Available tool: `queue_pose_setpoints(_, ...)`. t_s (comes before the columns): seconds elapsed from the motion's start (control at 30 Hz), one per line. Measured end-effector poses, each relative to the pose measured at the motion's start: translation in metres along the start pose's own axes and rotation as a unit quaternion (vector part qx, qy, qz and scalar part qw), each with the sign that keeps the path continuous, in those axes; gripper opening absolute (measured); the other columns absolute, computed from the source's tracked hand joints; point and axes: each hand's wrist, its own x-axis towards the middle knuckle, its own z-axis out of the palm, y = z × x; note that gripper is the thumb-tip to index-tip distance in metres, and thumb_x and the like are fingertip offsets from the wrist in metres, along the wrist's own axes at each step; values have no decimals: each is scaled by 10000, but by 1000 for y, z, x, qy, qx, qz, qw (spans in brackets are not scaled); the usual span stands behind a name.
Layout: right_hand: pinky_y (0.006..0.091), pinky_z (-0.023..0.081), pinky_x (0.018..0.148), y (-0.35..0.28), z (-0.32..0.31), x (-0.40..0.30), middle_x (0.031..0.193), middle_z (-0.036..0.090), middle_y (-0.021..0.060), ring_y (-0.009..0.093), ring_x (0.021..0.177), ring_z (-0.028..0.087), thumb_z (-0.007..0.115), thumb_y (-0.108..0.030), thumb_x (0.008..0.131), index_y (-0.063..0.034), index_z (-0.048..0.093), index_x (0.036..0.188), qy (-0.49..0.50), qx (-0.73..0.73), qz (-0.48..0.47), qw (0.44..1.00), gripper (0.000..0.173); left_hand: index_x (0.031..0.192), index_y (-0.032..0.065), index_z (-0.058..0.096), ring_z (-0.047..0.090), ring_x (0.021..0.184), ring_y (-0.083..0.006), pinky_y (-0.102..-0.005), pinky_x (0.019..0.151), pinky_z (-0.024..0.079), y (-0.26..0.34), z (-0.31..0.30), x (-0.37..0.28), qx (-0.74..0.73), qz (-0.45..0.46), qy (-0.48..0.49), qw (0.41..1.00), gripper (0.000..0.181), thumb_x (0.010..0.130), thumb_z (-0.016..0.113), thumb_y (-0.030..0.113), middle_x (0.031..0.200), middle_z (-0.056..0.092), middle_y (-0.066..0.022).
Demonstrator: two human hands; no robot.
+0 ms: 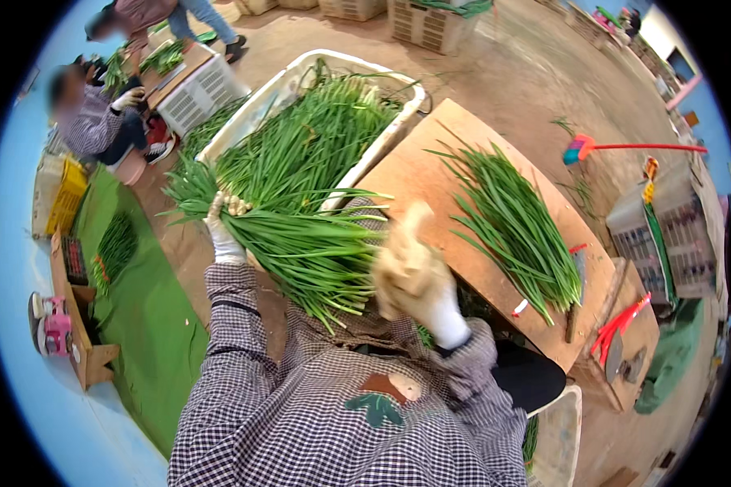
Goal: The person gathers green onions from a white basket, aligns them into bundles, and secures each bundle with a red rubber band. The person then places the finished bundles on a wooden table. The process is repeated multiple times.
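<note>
A large bunch of garlic chives [304,255] is gripped around its leafy part by my left hand [224,220], which wears a pale work glove. The pale stem ends of the bunch fan out to the right, above my lap. Close to those ends is my gloved right hand [411,268], blurred by motion; its fingers are too smeared to read. Another pile of garlic chives [518,225] lies on the wooden board [402,164] to the right. A knife [575,292] rests along the pile's stem ends.
A white plastic crate [417,97] full of chives stands ahead. Red ties [621,325] lie on a smaller wooden surface [639,365] at right. A tied bunch [114,249] is on the green mat [140,329]. Co-workers [100,122] are at the upper left; a red-handled broom [639,147] lies right.
</note>
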Motion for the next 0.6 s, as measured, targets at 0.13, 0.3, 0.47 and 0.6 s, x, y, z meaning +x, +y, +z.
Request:
queue_pose_setpoints(0.13,383,462,798,35,69,4,972,528,158,289,913,532,665,-269,673,-52,485,1080,-16,-284,-129,950,494,793,88,493,447,528,-142,-314,671,437,-3,19,8,3,-15,-16,1000,159,873,515,224,561,429,3)
queue_pose_setpoints(0.3,394,444,831,79,33,-69,938,560,193,328,944,534,638,-215,682,-16,537,1004,-167,-205,233,936,392,731,74,478,477,595,-146,-307,623,415,2,41,24,115,38,-10,993,149,847,538,147,626,480,-16)
queue_pose_setpoints(0.47,353,468,771,71,-98,-120,934,583,153,295,866,568,579,-228,783,-32,539,1014,155,-118,111,975,306,821,38,552,551,739,-200,-361,773,476,24,44,3,159,-13,45,986,155,843,543,192,791,571,-95)
queue_pose_setpoints(0.6,328,492,514,64,-241,-162,712,623,91,189,641,605,489,-339,875,-44,607,819,280,-230,288,887,324,977,21,486,434,683,-144,-302,842,401,29,-8,60,140,-38,-183,972,139,905,436,130,711,414,-17)
